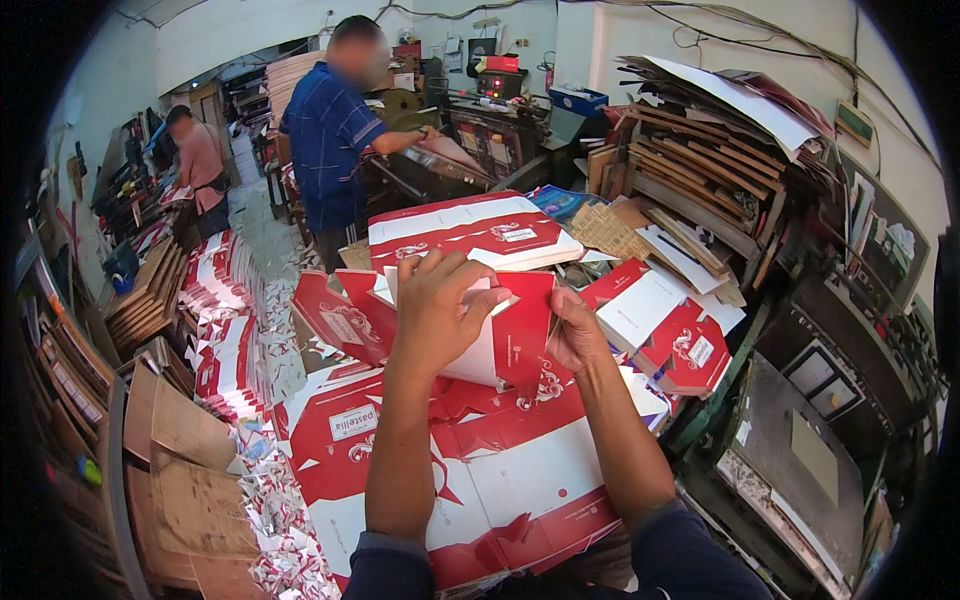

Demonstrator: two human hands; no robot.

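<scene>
A red-and-white printed carton blank point(520, 335) is held up in front of me, bent, above a pile. My left hand point(435, 305) grips its upper left part, with the fingers curled over and the thumb pointing right. At the blank's right edge my right hand point(580, 332) is closed on the cardboard, thumb near the top. Beneath lie flat carton blanks point(530, 480) in the same red and white. Another blank's folded red flaps point(345, 318) stick up beside my left hand. The part of the board behind my left fingers is hidden.
A stack of flat blanks point(470, 225) sits beyond my hands, more blanks point(650, 320) at right. White-and-red paper scraps point(280, 510) heap at lower left. A dark press machine point(800, 450) stands right. Wooden boards point(700, 165) are stacked behind. A person in blue point(335, 140) works at another machine.
</scene>
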